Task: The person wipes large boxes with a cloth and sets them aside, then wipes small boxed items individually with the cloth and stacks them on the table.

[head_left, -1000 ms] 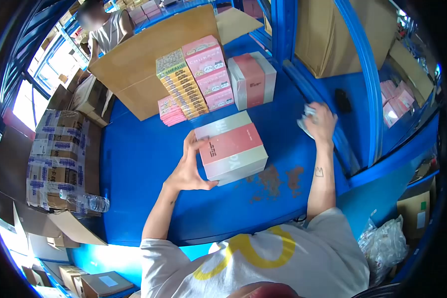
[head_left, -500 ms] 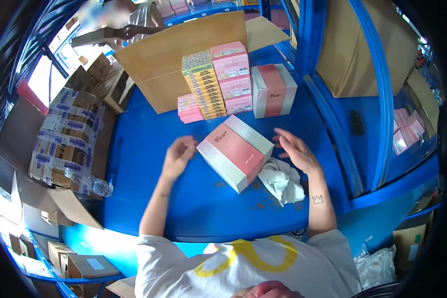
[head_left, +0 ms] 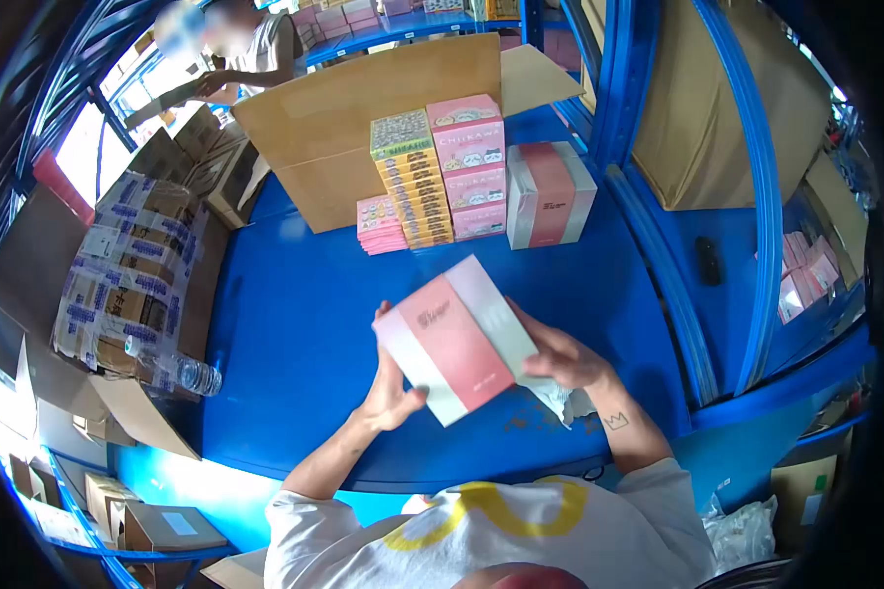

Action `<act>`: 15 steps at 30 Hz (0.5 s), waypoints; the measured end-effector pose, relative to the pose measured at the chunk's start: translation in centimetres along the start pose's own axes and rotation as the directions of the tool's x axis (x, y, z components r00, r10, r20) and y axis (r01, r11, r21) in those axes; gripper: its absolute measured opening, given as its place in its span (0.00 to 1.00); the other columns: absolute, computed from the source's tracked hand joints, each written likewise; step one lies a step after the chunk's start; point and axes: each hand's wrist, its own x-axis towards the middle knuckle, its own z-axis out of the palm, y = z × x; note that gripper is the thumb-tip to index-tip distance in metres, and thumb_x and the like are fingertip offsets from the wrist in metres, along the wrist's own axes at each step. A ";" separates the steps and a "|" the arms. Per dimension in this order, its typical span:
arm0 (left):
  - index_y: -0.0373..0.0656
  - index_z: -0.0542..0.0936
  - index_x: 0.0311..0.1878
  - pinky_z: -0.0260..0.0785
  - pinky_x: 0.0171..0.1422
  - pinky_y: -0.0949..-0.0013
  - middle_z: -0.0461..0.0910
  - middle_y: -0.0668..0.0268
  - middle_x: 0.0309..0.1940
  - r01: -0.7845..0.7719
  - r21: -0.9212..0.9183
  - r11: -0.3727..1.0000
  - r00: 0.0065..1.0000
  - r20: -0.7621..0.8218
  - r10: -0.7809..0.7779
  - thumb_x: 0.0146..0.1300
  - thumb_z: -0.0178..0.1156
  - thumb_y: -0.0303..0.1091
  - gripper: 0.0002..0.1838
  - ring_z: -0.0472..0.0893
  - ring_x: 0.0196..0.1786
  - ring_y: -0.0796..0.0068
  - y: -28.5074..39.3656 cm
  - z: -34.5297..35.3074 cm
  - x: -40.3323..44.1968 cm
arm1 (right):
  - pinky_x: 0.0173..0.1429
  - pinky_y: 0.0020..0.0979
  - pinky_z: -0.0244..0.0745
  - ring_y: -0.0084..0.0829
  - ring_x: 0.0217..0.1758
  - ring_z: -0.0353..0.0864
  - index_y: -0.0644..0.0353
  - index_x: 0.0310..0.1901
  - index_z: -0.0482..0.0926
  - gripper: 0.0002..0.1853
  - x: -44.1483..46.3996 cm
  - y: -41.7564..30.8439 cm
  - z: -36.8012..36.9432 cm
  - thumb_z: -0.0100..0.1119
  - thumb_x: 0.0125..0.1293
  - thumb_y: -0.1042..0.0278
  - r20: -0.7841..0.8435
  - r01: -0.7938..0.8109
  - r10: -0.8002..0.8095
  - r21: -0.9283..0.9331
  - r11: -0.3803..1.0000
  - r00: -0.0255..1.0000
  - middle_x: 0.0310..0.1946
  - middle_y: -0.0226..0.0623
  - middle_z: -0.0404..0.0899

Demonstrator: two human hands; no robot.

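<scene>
A white gift box (head_left: 452,344) with a wide pink band is between my hands, its top tilted toward me. My left hand (head_left: 393,393) grips its left side, thumb near the front corner. My right hand (head_left: 563,355) holds the right side, fingers partly behind it. A crumpled white cloth (head_left: 562,401) shows on the blue table (head_left: 295,393) beneath my right hand, partly hidden by the box. Farther back stands a matching banded box (head_left: 552,196). Beside it are stacked pink boxes (head_left: 471,147), a stack of yellow boxes (head_left: 410,187) and a low pile of pink packets (head_left: 379,224).
An open cardboard carton (head_left: 304,128) stands behind the stacks. At left are a taped carton (head_left: 133,265) and a plastic bottle (head_left: 192,373). Blue shelf posts (head_left: 614,88) rise at right. Another person (head_left: 265,54) stands at the far left, holding something flat.
Both hands have closed in from either side and taken hold of the banded box. It has shifted toward me and covers more of the cloth.
</scene>
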 end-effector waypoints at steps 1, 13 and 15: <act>0.46 0.30 0.77 0.41 0.78 0.38 0.27 0.46 0.77 -0.105 0.104 0.989 0.994 -0.028 0.109 0.53 0.63 0.70 0.66 0.35 0.78 0.36 0.4 0.1 0.3 | 0.79 0.44 0.47 0.43 0.80 0.47 0.54 0.78 0.44 0.41 0.0 0.0 0.6 0.51 0.66 0.70 0.002 0.047 -0.047 -0.002 0.999 0.999 0.77 0.44 0.50; 0.57 0.36 0.78 0.43 0.77 0.36 0.22 0.46 0.77 -0.447 0.567 0.692 0.822 -0.044 0.567 0.44 0.76 0.61 0.69 0.33 0.78 0.36 -0.9 -1.2 0.7 | 0.79 0.48 0.46 0.45 0.81 0.40 0.51 0.78 0.39 0.50 1.4 1.7 3.2 0.44 0.54 0.91 0.005 0.141 -0.146 0.229 0.963 0.989 0.80 0.40 0.35; 0.56 0.40 0.78 0.47 0.76 0.36 0.24 0.46 0.77 -0.416 0.420 0.806 0.840 -0.162 0.518 0.46 0.76 0.57 0.65 0.36 0.78 0.36 -1.6 -0.5 0.0 | 0.79 0.48 0.47 0.45 0.81 0.40 0.51 0.78 0.40 0.49 1.6 1.4 2.9 0.43 0.54 0.92 0.030 0.137 -0.148 0.244 0.960 0.989 0.80 0.40 0.34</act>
